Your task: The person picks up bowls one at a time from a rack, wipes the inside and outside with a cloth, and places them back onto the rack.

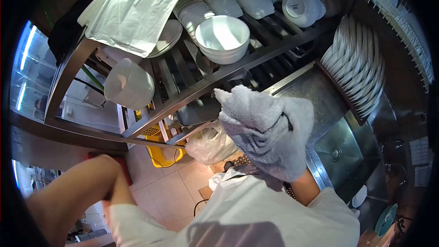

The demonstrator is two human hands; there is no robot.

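A fluffy grey towel [270,128] is bunched up in front of my chest. It covers my right hand completely; only the forearm shows below its lower edge, so the towel appears to be held from inside. My left arm bends at the elbow and runs out at the lower left, with the hand beyond the picture. Just past the towel is the slatted metal rack [201,84], bearing a stack of white bowls [222,41] near its front edge. Another stack of white bowls [130,84] lies tipped on the left.
White plates [359,68] stand on edge in a row above the steel sink [347,146] on the right. A white cloth [137,9] hangs over the rack's left end. On the tiled floor are a yellow basket [160,151] and a clear plastic bag [208,144].
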